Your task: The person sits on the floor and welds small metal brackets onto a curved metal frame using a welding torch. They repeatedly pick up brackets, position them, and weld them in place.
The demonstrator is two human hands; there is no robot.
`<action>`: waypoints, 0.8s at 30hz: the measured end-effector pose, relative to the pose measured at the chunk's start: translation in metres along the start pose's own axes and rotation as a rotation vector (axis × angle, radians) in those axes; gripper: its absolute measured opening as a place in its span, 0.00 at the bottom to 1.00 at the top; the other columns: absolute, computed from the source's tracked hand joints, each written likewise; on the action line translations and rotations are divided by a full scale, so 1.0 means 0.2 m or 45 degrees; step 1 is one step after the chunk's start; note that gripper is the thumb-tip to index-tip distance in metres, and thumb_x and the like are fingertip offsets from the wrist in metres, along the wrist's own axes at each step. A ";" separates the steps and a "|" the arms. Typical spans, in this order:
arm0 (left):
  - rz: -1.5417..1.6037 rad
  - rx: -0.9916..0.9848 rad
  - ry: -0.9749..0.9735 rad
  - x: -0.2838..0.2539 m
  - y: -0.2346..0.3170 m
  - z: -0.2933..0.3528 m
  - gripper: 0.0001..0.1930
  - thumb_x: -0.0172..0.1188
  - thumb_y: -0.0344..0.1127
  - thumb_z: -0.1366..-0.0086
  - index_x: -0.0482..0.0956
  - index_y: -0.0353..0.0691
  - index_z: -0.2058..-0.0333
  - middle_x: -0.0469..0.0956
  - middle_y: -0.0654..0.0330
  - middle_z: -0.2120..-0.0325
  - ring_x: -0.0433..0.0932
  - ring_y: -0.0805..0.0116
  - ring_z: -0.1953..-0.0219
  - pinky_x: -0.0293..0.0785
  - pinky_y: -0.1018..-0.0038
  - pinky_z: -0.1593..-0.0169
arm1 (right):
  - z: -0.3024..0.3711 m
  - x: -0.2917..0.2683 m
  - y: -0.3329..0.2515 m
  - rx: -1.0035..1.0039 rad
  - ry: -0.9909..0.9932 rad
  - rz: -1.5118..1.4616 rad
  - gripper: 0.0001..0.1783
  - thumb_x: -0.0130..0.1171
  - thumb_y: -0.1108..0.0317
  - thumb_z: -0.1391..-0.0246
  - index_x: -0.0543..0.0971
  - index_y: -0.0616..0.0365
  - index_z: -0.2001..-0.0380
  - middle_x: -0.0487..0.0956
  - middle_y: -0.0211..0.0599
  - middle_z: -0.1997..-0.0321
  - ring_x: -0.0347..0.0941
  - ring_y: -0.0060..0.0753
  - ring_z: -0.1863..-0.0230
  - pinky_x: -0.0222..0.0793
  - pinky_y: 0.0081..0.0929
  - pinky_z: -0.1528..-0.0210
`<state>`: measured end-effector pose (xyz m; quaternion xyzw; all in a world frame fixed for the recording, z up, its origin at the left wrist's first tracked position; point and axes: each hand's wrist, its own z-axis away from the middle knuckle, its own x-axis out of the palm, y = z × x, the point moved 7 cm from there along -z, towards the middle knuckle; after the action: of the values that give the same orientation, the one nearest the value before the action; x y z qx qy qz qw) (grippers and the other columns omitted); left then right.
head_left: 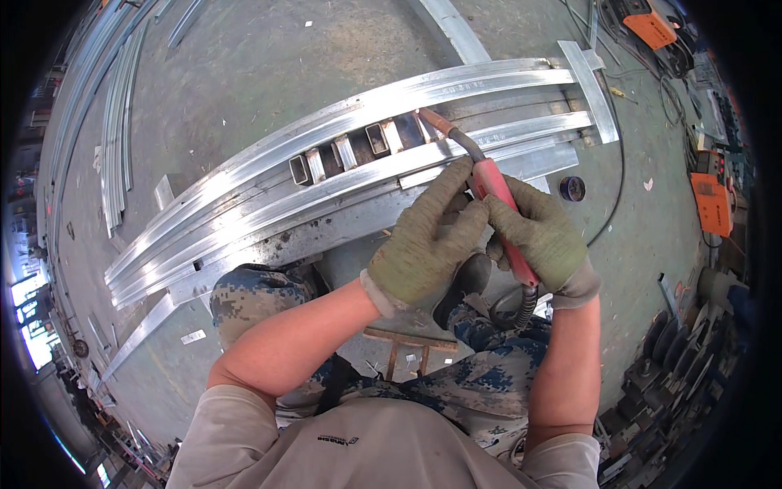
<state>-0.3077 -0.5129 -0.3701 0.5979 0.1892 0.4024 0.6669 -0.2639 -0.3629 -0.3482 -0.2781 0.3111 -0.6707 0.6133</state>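
A red-handled welding torch (505,200) is gripped in my gloved right hand (546,232), its copper nozzle slanting up and left to the inner edge of the far long metal tube (391,99). My gloved left hand (432,240) closes around the torch's front from the other side; some of its fingers are hidden behind the handle. Between the far tube and the near long tube (366,173) sit several short box-section pieces (345,152), with dark gaps and brownish marks beside them. The torch's black cable (525,310) hangs below my right hand.
A flat metal bar (588,91) crosses the tubes' right ends. A small round tin (573,189) stands on the floor to the right. Orange machines (713,204) with cables line the right side. Long metal profiles (122,122) lie at left. A small wooden stool (410,340) is below me.
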 end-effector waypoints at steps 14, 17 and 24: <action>-0.068 0.020 -0.005 -0.01 0.00 0.00 0.31 0.58 0.35 0.19 0.60 0.34 0.24 0.72 0.49 0.32 0.71 0.64 0.30 0.67 0.67 0.28 | 0.00 0.00 0.01 -0.010 0.050 0.032 0.29 0.64 0.54 0.28 0.77 0.60 0.32 0.79 0.26 0.67 0.76 0.18 0.74 0.73 0.21 0.73; -0.055 0.037 0.014 -0.02 -0.01 0.00 0.31 0.58 0.34 0.19 0.61 0.34 0.24 0.73 0.50 0.32 0.72 0.64 0.31 0.67 0.67 0.28 | -0.01 0.01 0.01 -0.022 0.025 0.021 0.29 0.63 0.54 0.28 0.76 0.60 0.32 0.79 0.26 0.67 0.76 0.18 0.74 0.73 0.21 0.73; -0.107 0.048 0.031 -0.03 -0.01 0.00 0.30 0.58 0.35 0.20 0.62 0.34 0.24 0.73 0.51 0.33 0.72 0.65 0.32 0.68 0.67 0.28 | 0.00 0.01 0.01 -0.004 0.023 0.017 0.29 0.63 0.54 0.28 0.77 0.60 0.32 0.79 0.27 0.68 0.76 0.18 0.74 0.73 0.21 0.73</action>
<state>-0.3109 -0.5171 -0.3729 0.5971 0.2297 0.3777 0.6693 -0.2630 -0.3656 -0.3508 -0.2710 0.3195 -0.6685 0.6144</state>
